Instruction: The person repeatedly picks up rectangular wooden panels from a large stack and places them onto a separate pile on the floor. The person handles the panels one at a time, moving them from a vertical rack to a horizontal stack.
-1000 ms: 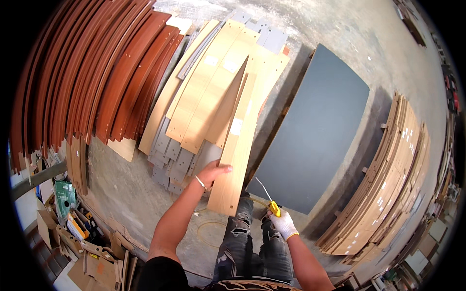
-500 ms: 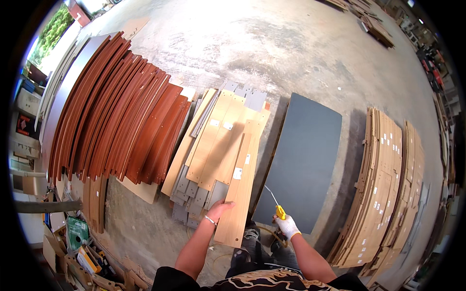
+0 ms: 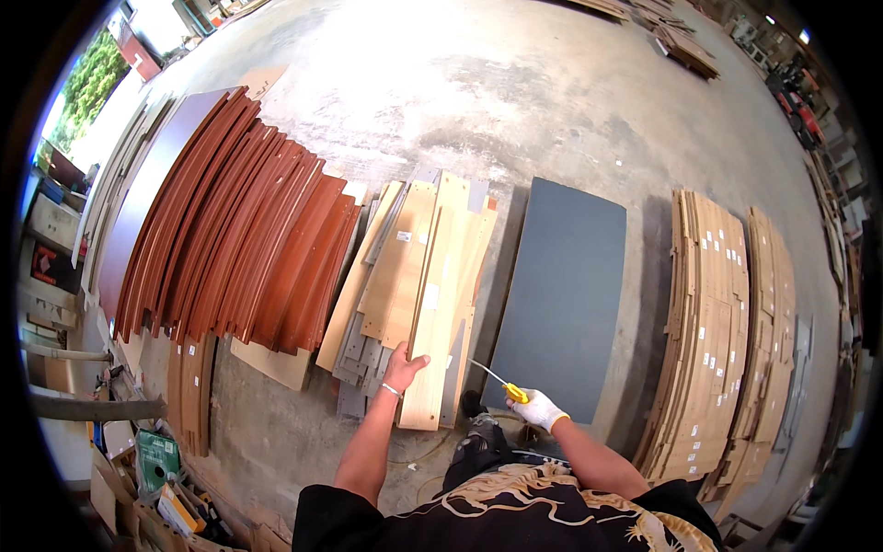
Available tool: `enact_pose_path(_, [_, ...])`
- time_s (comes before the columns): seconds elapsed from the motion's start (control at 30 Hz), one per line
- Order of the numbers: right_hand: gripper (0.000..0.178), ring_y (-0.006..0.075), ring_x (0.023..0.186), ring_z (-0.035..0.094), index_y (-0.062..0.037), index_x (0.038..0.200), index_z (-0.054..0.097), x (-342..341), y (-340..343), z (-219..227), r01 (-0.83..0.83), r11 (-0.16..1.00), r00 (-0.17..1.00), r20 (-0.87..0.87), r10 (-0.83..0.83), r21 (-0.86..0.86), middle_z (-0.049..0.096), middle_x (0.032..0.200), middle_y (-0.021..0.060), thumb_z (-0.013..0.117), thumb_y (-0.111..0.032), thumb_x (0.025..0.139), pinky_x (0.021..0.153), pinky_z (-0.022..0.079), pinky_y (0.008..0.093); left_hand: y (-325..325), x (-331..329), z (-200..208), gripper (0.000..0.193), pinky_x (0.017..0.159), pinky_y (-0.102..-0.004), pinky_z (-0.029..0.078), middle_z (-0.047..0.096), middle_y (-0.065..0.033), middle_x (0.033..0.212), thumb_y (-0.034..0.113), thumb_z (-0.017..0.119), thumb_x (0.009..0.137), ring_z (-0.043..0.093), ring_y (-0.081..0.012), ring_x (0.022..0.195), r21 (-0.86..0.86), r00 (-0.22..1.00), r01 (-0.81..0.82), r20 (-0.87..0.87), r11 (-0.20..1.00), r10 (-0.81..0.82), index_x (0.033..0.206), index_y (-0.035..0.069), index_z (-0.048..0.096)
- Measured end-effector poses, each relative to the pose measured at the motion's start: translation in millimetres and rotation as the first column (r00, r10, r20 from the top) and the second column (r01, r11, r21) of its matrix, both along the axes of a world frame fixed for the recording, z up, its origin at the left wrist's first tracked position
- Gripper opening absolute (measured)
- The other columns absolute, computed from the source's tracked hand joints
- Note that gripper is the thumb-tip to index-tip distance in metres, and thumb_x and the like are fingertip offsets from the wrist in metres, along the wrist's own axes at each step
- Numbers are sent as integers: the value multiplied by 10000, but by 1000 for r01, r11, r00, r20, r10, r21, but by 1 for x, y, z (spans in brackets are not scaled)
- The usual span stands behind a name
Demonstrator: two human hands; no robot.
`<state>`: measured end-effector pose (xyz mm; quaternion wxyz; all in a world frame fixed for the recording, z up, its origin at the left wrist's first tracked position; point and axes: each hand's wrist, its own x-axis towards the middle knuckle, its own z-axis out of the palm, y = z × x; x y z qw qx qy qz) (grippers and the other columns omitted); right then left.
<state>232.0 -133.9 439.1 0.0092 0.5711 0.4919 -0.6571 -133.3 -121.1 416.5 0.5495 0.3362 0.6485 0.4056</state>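
Two hands show in the head view, both occupied. The bare left hand (image 3: 401, 370) pinches a pale wooden board (image 3: 437, 340) by its left edge near the near end, thumb over the top face; the other fingers are mostly hidden. That board lies lengthwise over the right half of a stack of pale and grey boards (image 3: 391, 285), its near end about level with the stack's near edge; whether it rests fully there, I cannot tell. Such an edge grip probably steadies the board while leaving its face uncovered.

The white-gloved right hand (image 3: 541, 408) is closed around a yellow blow gun (image 3: 516, 394), near the near left corner of a dark grey panel (image 3: 561, 294). Its thin bent tube points up and left, toward the board's right side, perhaps held apart to avoid knocking it.

Red-brown boards (image 3: 248, 239) and brown boards (image 3: 708, 304) stand in separate groups, seemingly sorted by finish. White labels mark the held board and several others; their print, and any on the green box (image 3: 158, 455), is too small to read.
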Motion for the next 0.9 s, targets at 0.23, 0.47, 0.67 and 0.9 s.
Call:
enact_pose_path(0.23, [312, 372, 1000, 684, -94, 1137, 707, -44, -16, 67, -516, 824, 853, 51, 519, 234, 729, 1070, 184, 654, -316, 924, 877, 523, 432, 35, -43, 92, 478, 949, -339, 518, 659, -96, 1178, -7, 742, 845, 645, -188, 1074, 394, 971, -237, 102, 888, 215, 1262, 5, 509])
enact_pose_path(0.47, [368, 395, 1018, 677, -125, 1154, 701, -51, -8, 63, -361, 876, 918, 286, 274, 321, 728, 1046, 185, 607, -411, 943, 867, 536, 472, -5, -46, 123, 713, 1121, -363, 413, 563, -96, 1363, -65, 719, 828, 541, -204, 1273, 517, 913, -397, 306, 759, 270, 1456, 18, 393])
enact_pose_path(0.67, [384, 399, 1028, 672, -113, 1150, 687, -55, -30, 66, -664, 680, 747, 316, 584, 311, 729, 1067, 181, 588, -430, 956, 886, 535, 478, -95, -45, 127, 652, 1076, -354, 454, 602, -104, 1334, -63, 706, 858, 584, -207, 1230, 539, 845, -528, 258, 657, 468, 1440, 6, 420])
enact_pose_path(0.9, [298, 383, 1000, 680, -121, 1139, 699, -21, -53, 67, -879, 274, 357, 159, 921, 389, 730, 1046, 174, 619, -329, 941, 865, 537, 463, -245, -4, 145, 386, 920, -306, 523, 679, -71, 1165, 159, 726, 956, 649, -144, 1030, 618, 702, -605, 116, 502, 703, 1257, -28, 570])
